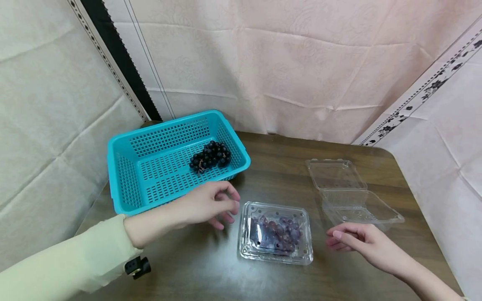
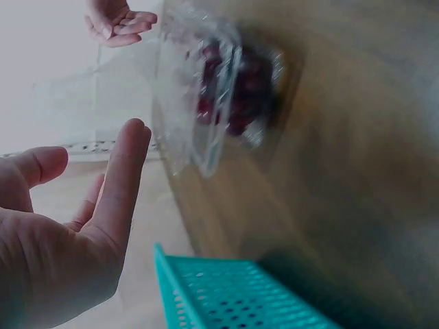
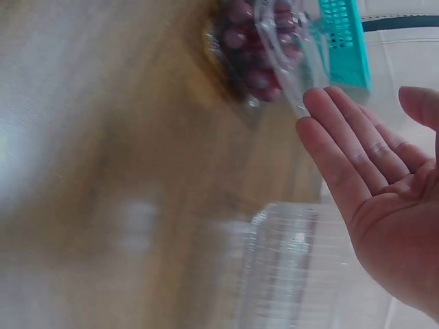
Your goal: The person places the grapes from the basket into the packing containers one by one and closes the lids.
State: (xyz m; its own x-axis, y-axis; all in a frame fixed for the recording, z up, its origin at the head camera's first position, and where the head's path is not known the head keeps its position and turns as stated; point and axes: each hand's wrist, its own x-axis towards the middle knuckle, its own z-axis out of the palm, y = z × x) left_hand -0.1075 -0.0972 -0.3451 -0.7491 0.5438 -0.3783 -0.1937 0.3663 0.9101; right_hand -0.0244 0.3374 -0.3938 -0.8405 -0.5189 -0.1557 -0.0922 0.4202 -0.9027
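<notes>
A clear plastic clamshell box (image 1: 276, 211) with its lid down lies on the table between the two hands, and reddish-purple grapes (image 1: 280, 234) show through it. To its left, my left hand (image 1: 211, 204) hovers in front of the basket with relaxed, slightly bent fingers and nothing in them. My right hand (image 1: 357, 242) is on the box's other side, and in the right wrist view its fingers (image 3: 336, 161) are extended, the palm bare. Both hands are apart from the box.
A blue plastic basket (image 1: 158, 184) stands at the back left, with a bunch of black grapes (image 1: 211, 156) in its right end. Behind my right hand a second clear clamshell box (image 1: 348, 196) lies with its lid raised back. Pale cloth (image 1: 282, 75) hangs around the wooden table (image 1: 180, 263).
</notes>
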